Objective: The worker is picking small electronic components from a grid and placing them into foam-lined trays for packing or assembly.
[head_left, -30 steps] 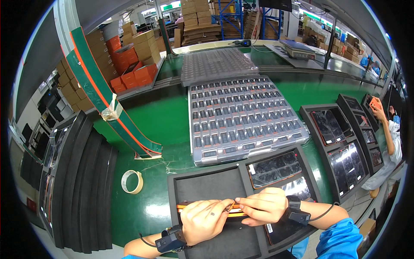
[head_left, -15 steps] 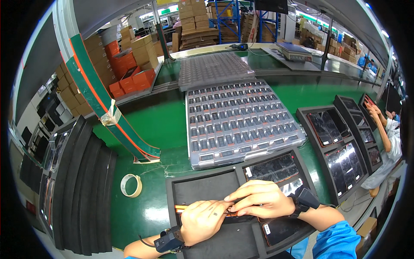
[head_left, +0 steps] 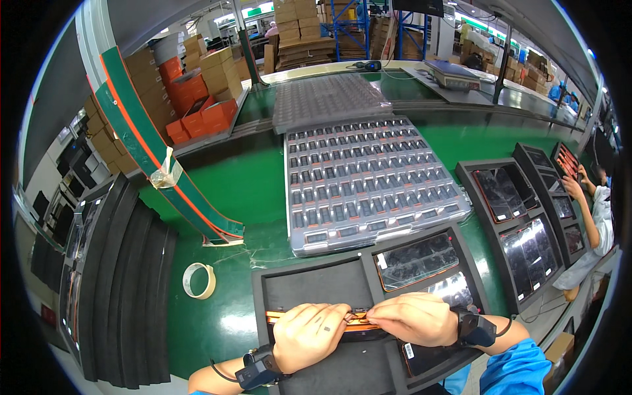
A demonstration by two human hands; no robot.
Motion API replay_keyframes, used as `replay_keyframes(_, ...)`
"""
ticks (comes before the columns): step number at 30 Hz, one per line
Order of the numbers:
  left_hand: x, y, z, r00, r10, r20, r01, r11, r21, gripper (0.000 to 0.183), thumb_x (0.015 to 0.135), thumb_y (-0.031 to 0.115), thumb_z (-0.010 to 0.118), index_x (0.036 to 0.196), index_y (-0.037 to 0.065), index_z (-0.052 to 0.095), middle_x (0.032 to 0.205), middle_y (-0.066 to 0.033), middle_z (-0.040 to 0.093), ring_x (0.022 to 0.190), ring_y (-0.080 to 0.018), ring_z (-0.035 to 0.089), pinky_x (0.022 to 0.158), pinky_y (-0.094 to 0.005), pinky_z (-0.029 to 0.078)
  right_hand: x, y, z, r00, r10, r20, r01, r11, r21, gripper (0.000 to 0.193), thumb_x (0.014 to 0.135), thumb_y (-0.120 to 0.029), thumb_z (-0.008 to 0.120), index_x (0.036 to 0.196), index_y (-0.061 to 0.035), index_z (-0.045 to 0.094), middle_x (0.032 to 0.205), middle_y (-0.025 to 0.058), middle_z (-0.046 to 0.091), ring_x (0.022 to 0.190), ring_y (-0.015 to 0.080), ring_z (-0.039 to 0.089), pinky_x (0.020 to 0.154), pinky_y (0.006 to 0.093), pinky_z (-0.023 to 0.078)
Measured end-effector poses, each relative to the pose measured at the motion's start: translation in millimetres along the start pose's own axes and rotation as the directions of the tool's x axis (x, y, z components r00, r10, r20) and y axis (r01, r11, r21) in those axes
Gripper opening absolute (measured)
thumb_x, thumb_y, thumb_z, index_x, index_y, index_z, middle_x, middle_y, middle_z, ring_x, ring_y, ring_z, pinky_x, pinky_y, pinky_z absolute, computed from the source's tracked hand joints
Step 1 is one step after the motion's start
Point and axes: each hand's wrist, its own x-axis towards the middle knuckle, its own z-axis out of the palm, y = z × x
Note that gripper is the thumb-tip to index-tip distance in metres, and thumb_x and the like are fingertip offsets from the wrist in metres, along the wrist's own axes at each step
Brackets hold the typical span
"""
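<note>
My left hand point(head_left: 309, 337) is closed around a slim dark device with orange edges point(head_left: 274, 317), held on its side over the black foam tray point(head_left: 316, 280). The fingers of my right hand point(head_left: 416, 319) are pinched together at the device's right end, by a small dark part too small to make out. The tray's upper left compartment is bare foam. In its right compartments lie flat dark-screened devices with orange edges, one at the top point(head_left: 418, 262) and one at the lower right point(head_left: 428, 357), partly covered by my right arm.
Beyond the tray stands a clear plastic tray point(head_left: 375, 227) of small dark parts in rows. A tape roll point(head_left: 199, 281) lies left, beside stacked foam trays point(head_left: 122, 289). More filled foam trays point(head_left: 520, 230) are on the right, near a co-worker's hands point(head_left: 578, 186). A green post point(head_left: 141, 145) rises at left.
My right hand has drawn back a little to the right, showing more of the device's orange edge. My left hand stays around the device. The co-worker's hands at far right have moved.
</note>
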Motion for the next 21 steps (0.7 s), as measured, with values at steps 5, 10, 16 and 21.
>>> replay_keyframes(5, -2.7, -1.7, 1.9, 0.999, 0.009, -0.031, -0.008, 1.000, 0.025, 0.012, 0.083, 0.005, 0.072, 0.095, 0.006, 0.071, 0.082, -0.0022, 0.074, 0.072, -0.0176, 0.072, 0.069, -0.0297, 0.057, 0.6, 5.2, 0.9, 0.987, -0.140, 0.073, 0.146, 0.986, -0.082, 0.022, 0.084, -0.003, 0.079, 0.105, 0.0002, 0.073, 0.096, 0.0085, 0.075, 0.082, 0.0214, 0.074, 0.071, 0.0295, 0.060)
replay_keyframes(10, -2.5, -1.4, 0.4, 1.000, 0.005, -0.027, -0.004, 1.000, 0.012, 0.013, 0.083, 0.006, 0.073, 0.096, 0.007, 0.071, 0.081, -0.0014, 0.073, 0.071, -0.0174, 0.072, 0.066, -0.0286, 0.055, 0.1, 6.5, 0.1, 0.988, -0.141, 0.068, 0.144, 0.988, -0.050, 0.019, 0.083, -0.004, 0.079, 0.101, -0.0017, 0.074, 0.092, 0.0068, 0.075, 0.079, 0.0186, 0.073, 0.067, 0.0281, 0.058)
replay_keyframes(16, -2.3, -0.5, -1.1, 1.000, -0.009, -0.016, 0.009, 1.000, -0.003, 0.012, 0.084, 0.006, 0.072, 0.095, 0.007, 0.071, 0.080, -0.0010, 0.073, 0.071, -0.0171, 0.072, 0.066, -0.0286, 0.055, 2.4, 8.7, -4.4, 0.960, -0.223, 0.170, 0.248, 0.959, -0.137, 0.015, 0.084, -0.014, 0.080, 0.094, -0.0064, 0.074, 0.092, 0.0033, 0.073, 0.076, 0.0165, 0.070, 0.064, 0.0281, 0.054)
replay_keyframes(21, -1.9, -4.7, 1.5, 1.000, -0.020, -0.007, 0.020, 0.999, -0.028, 0.010, 0.084, 0.006, 0.073, 0.094, 0.007, 0.071, 0.081, -0.0011, 0.073, 0.072, -0.0173, 0.072, 0.067, -0.0293, 0.055, 5.7, 7.1, 1.6, 0.963, -0.211, 0.167, 0.238, 0.958, -0.160, 0.019, 0.082, -0.019, 0.083, 0.095, -0.0073, 0.074, 0.091, 0.0018, 0.070, 0.077, 0.0176, 0.067, 0.067, 0.0282, 0.054)
